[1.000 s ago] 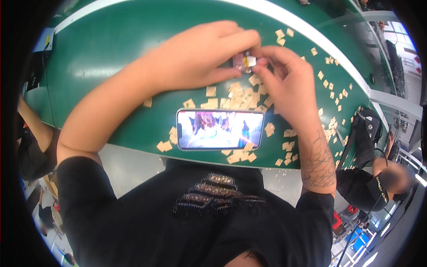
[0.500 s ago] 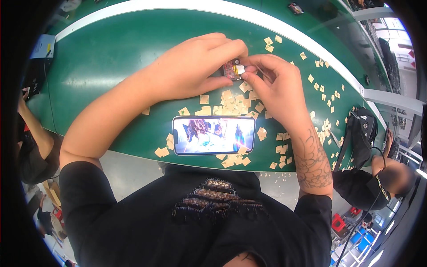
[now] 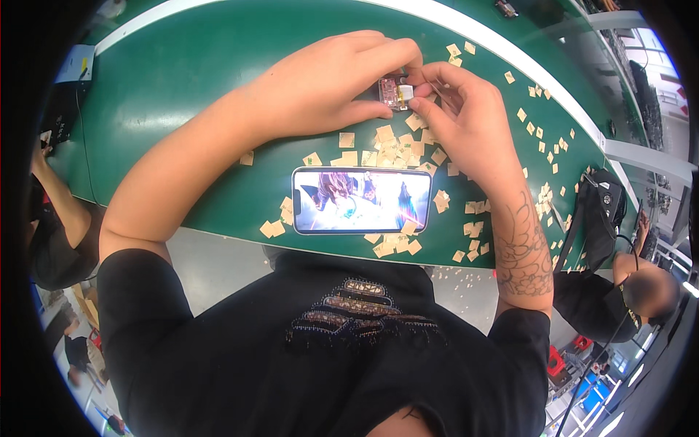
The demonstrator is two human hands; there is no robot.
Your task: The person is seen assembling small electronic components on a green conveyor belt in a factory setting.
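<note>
Above the phone, a small reddish circuit board [image 3: 388, 93] is held between my two hands. My left hand [image 3: 342, 84] is closed on its left side, with the thumb along the lower edge and the fingers curled over the top. At the board's right end sits a small white piece [image 3: 405, 92] beside a yellow strip. My right hand [image 3: 466, 109] pinches at that end, thumb and fingertips against the white piece. Exactly what the right fingertips grip is partly hidden. Just below the hands lies a loose heap of small cream paper squares [image 3: 393, 149].
A lit phone [image 3: 360, 200] lies near the front edge of the green table [image 3: 182, 65]. More cream squares are scattered rightward. A black bag [image 3: 601, 211] rests at the right edge, near a co-worker [image 3: 597, 306]. Another person's arm [image 3: 62, 197] shows at left.
The whole view has shifted slightly, so table, phone and hands appear higher and a little to the right. Both hands keep nearly the same hold on the board.
</note>
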